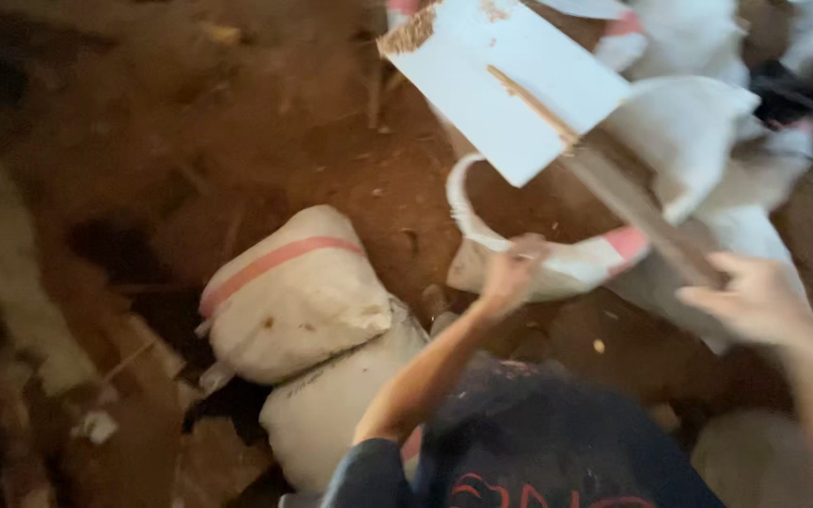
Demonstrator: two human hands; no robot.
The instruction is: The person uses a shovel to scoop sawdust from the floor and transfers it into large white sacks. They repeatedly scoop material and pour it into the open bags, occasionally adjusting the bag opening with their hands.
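A worker's left hand (510,273) was clamped on the near rim of an open white sack (566,268) w/ a pink stripe. The right hand (755,301), well apart to the right, looked closed on the wooden handle (632,202) of a shovel, though blur left that grip less than certain. The shovel's flat white blade (505,89), crusted w/ soil at its far edge, hung tilted above and just beyond the sack's mouth. The sack sat slumped on red-brown earth (265,141), held open only by that left hand, w/ brown soil showing inside. Two filled, tied sacks (294,296) lay stacked to the left and more white sacks (698,38) were heaped at top right. Judging by the pose, the step in hand was loading soil into the open sack, approx. mid-swing btwn scoops. The next move likely called for keeping the rim pulled wide and taut while the blade was brought square over the mouth, so nothing spilled past the edge.
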